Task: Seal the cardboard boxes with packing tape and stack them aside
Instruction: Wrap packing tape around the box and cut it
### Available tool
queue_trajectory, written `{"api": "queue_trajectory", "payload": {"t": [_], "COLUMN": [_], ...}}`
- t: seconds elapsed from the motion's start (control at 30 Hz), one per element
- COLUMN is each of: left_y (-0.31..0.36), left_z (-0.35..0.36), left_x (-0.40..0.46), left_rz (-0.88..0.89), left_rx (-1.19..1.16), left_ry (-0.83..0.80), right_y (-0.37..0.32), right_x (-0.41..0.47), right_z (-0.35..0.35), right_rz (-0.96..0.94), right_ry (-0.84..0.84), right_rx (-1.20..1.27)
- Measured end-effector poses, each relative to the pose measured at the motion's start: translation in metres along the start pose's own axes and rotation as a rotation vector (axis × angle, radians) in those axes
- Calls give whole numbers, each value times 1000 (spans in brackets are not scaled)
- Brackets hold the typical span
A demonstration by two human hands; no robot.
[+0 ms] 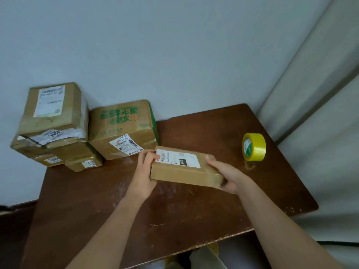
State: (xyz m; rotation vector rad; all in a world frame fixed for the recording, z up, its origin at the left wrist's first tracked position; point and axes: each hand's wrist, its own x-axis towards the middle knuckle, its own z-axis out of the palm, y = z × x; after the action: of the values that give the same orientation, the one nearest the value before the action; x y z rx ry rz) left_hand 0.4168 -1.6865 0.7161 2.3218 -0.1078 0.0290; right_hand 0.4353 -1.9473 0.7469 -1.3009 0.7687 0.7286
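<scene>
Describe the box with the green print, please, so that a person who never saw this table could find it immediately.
Look at the brown wooden table, at its far left corner against the wall. There a pile of boxes stands, and directly to its right sits the box with the green print, behind the flat box held in both hands. Only it carries large green characters on top and a green side.

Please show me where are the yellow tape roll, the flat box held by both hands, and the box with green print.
yellow tape roll (pixel 256 147): head view, outer band.
flat box (pixel 183 174): head view, front side.
box with green print (pixel 118 131): head view, top face.
</scene>
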Motion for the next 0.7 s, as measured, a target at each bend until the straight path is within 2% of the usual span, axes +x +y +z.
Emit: {"api": "queue_trajectory", "payload": {"t": [0.1,0.17,0.23,0.33,0.5,0.7], "left_y": [8,17,32,53,76,89], "left_z": [-16,-25,-33,-43,-33,-37], "left_x": [12,17,21,25,31,40], "left_rz": [-78,-222,-442,-652,-714,-738], "left_rx": [-52,-299,-602,-899,-1119,-1155], "left_ry": [61,143,195,187,205,514], "right_y": [-14,-26,-35,-46,-58,-75], "right_x": [-3,-10,-14,-15,-12,-11], "right_z": [9,15,18,20,20,26], "right_rz": [-196,-287,-371,-456,-372,-337], "right_ry": [45,77,118,177,118,-17], "right_rx": [-83,-103,-174,-219,-7,-38]}}
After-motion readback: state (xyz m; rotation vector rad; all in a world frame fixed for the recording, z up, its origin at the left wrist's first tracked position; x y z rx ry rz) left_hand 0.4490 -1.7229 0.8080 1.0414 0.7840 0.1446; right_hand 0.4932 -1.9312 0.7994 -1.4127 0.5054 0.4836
